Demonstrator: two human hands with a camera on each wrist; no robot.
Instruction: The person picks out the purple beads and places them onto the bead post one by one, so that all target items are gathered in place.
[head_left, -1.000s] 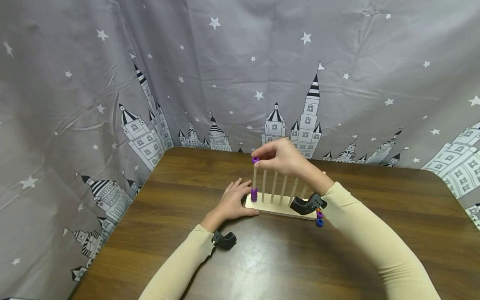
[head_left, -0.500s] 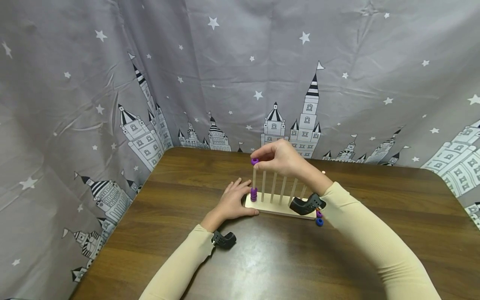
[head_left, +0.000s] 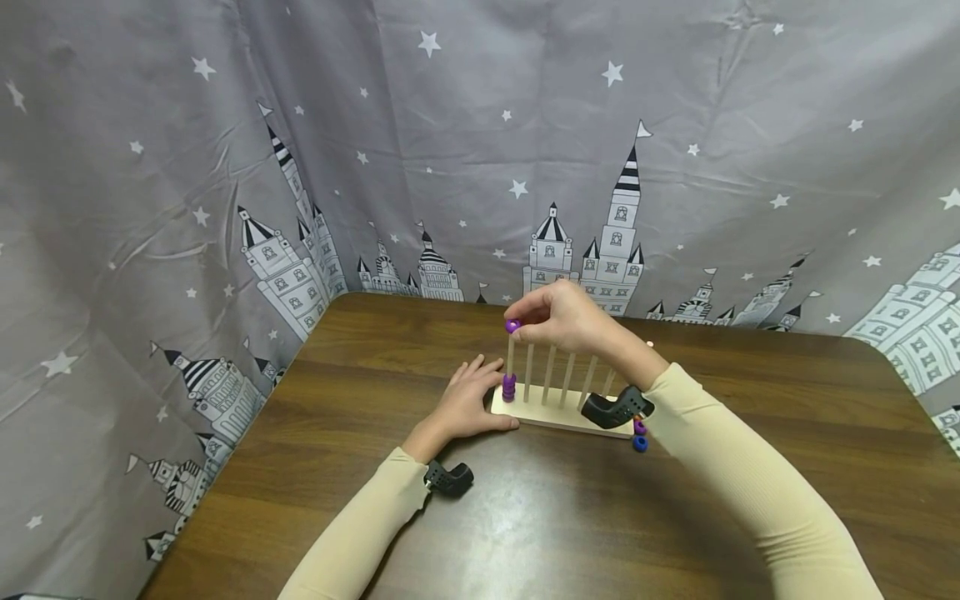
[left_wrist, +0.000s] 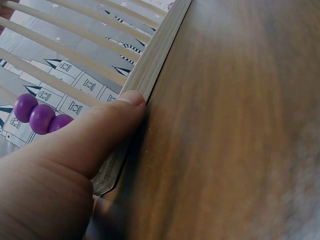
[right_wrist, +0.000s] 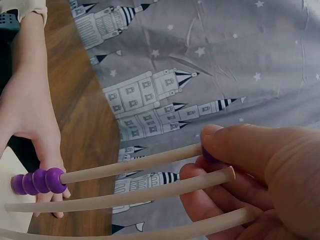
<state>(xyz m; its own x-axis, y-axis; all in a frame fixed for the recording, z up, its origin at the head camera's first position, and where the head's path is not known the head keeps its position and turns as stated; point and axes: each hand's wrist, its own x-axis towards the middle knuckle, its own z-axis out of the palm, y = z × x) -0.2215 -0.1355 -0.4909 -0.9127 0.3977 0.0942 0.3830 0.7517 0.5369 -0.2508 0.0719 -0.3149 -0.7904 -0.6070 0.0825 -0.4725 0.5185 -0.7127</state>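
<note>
A wooden peg rack with a pale base [head_left: 558,416] and upright pegs stands on the table. On its leftmost peg sits a low stack of several purple beads [head_left: 508,388]. My right hand [head_left: 567,318] pinches another purple bead [head_left: 513,326] between thumb and fingers at the top of that peg, and the peg's tip shows in the bead's hole. In the right wrist view, the fingers mostly cover this bead [right_wrist: 209,156]. My left hand [head_left: 467,406] rests at the rack's left end with fingers spread; its thumb [left_wrist: 102,125] lies against the front edge of the base.
Loose beads lie by the rack's right end, among them a blue one [head_left: 640,444] and a purple one [head_left: 640,427]; my right wrist partly hides that spot. The brown wooden table [head_left: 360,367] reaches back to a grey castle-print curtain [head_left: 465,125].
The bead in my right hand has come down slightly over the tip of the leftmost peg. My left hand has stayed in place on the rack.
</note>
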